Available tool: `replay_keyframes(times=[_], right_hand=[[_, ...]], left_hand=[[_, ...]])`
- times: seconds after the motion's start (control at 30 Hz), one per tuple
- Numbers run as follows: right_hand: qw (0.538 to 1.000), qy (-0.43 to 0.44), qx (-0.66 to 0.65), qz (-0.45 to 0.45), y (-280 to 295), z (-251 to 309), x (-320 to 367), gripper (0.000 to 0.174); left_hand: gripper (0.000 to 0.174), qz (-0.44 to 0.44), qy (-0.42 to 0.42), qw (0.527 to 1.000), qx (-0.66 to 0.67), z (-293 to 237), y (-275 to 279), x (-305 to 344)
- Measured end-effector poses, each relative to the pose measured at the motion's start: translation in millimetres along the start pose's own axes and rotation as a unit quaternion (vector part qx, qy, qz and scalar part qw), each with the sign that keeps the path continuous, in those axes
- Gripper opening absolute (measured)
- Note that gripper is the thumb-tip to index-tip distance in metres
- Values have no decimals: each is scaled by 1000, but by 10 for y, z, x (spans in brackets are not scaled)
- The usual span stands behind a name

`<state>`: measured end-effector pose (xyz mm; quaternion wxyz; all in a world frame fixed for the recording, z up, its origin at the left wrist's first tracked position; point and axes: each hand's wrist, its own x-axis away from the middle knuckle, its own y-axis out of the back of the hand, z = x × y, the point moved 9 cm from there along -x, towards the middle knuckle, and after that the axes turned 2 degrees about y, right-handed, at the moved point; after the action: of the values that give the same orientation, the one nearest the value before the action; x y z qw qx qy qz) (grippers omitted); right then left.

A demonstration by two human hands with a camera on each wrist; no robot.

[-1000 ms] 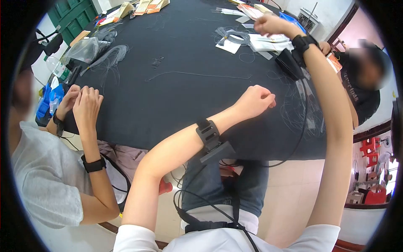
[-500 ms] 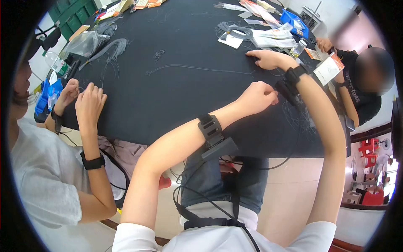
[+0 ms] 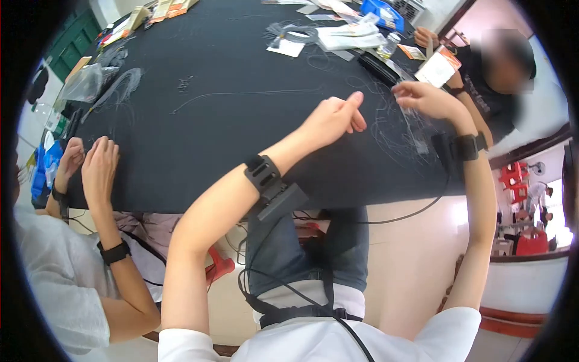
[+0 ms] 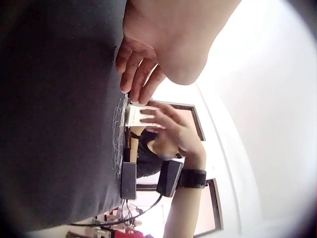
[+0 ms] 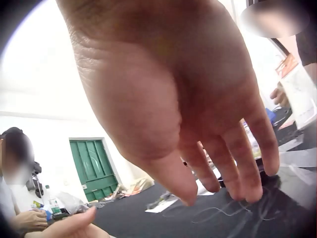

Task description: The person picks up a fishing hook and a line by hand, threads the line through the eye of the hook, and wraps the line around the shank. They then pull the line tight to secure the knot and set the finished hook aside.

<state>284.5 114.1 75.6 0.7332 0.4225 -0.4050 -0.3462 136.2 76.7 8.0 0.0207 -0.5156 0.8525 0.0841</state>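
My left hand (image 3: 333, 119) is over the black table in the head view, thumb raised and fingers loosely bent. In the left wrist view the fingers of that left hand (image 4: 143, 64) hang apart with nothing between them. To its right, my right hand (image 3: 427, 100) hovers above loose clear strands (image 3: 386, 120), holding nothing visible. The right wrist view shows the right hand (image 5: 188, 99) with spread fingers pointing down over thin strands (image 5: 228, 210). One long thin strand (image 3: 241, 93) lies across the table left of my left hand.
Beyond the hands lie a coiled bundle (image 3: 292, 33), white packets (image 3: 350, 37), a small bottle (image 3: 389, 45) and a blue tray (image 3: 382, 14). Another person sits at the left, hands (image 3: 99, 172) at the table edge. A person at the right holds a card (image 3: 438, 66).
The head view has shifted. My right hand has come back from the packets at the far right toward the loose strands, its fingers now loosely spread. My left thumb has lifted away from its fingers.
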Motion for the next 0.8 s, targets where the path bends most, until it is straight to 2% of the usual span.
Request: replay_keyframes(times=[0.07, 0.1, 0.2, 0.23, 0.33, 0.37, 0.53, 0.67, 0.8], right_hand=[[996, -85, 9, 32, -171, -324, 174, 32], [996, -82, 16, 33, -220, -374, 243, 30], [994, -110, -3, -14, -287, -439, 401, 29], [992, -107, -36, -52, -259, -382, 489, 27], [987, -32, 8, -159, -177, -66, 682, 25], [985, -21, -16, -168, -190, 2, 711, 23], [988, -31, 24, -152, -291, -113, 535, 18], [986, -8, -10, -167, -289, -393, 226, 18], [992, -39, -34, -115, -362, -477, 73, 18]], left_hand=[[65, 23, -9, 1000, -3, 9, -15, -10], [62, 12, -20, 1000, -20, -67, 4, 18], [60, 49, -17, 999, 2, -66, -55, 23], [56, 60, -22, 998, 4, -92, -77, 27], [51, 60, -42, 997, -3, -136, -96, 40], [50, 61, -48, 997, -4, -121, -96, 36], [48, 81, -70, 993, -41, -147, -121, 59], [46, 65, -30, 996, -45, -87, -103, 30], [44, 52, -18, 998, -32, -75, -73, 28]])
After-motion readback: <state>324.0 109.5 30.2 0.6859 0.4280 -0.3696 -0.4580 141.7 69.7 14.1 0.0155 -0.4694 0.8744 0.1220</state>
